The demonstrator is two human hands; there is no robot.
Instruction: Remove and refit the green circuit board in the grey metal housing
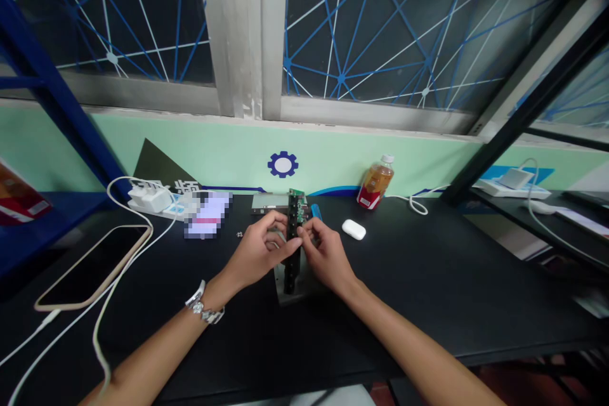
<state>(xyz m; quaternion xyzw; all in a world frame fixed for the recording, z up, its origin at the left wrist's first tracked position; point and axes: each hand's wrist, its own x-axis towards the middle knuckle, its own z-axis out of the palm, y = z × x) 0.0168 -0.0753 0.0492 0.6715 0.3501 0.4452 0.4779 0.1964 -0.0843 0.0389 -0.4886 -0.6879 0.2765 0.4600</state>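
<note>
Between my two hands is a circuit board (301, 204) with a long black strip (290, 279) along its near side; the strip shows a row of small openings. My left hand (266, 244) grips the strip from the left, thumb across its front. From the right, my right hand (326, 250) pinches at the strip's edge, and its fingertips cover part of the board. I cannot make out whether a small part is between them. Beneath the strip lies a grey metal plate (285, 298), partly hidden by my hands. A blue item (316, 211) shows just behind my right fingers.
Small metal bits (239, 235) lie left of my hands. To the right are a white earbud case (354, 229) and a drink bottle (375, 184). A phone (92, 266), white cables (107, 304) and a power strip (164, 203) occupy the left. A flat grey panel (266, 202) lies behind.
</note>
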